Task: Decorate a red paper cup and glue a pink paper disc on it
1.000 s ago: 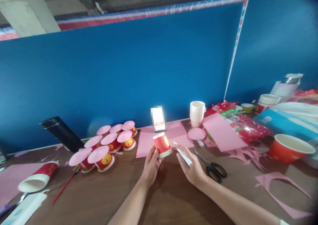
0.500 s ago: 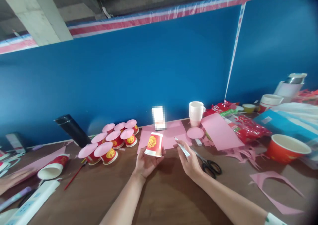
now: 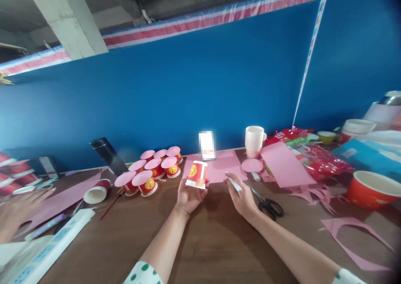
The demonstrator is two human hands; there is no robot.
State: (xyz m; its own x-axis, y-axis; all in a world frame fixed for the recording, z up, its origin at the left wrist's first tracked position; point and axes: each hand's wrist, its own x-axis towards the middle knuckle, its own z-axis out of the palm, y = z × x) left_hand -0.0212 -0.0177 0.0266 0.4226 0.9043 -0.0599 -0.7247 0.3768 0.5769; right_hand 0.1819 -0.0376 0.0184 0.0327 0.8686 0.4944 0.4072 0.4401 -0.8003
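Observation:
My left hand (image 3: 191, 197) cradles a red paper cup (image 3: 198, 174) with a yellow emblem, its wider rim facing down on my fingers. To its right, my right hand (image 3: 241, 198) is closed on a slim white tube (image 3: 234, 183) with a thin tip, held apart from the cup. Beneath and behind the cup lies a pink paper sheet (image 3: 222, 161). Black-handled scissors (image 3: 271, 207) rest beside my right wrist. A round pink paper disc (image 3: 252, 165) lies beyond my right hand. On the left stand several upturned red cups (image 3: 150, 184) topped with pink paper discs.
White cups stand in a stack (image 3: 254, 140) at the back. A red bag (image 3: 322, 156), pink scraps (image 3: 351, 242) and an orange paper bowl (image 3: 372, 192) lie right. Left are a black bottle (image 3: 108, 154), a fallen cup (image 3: 97, 192), a power strip (image 3: 59, 242) and another person's hand (image 3: 25, 213).
The view has swung left. The cup has turned in my left hand, its emblem shifting toward the left side. The other person's hand has lifted and blurred.

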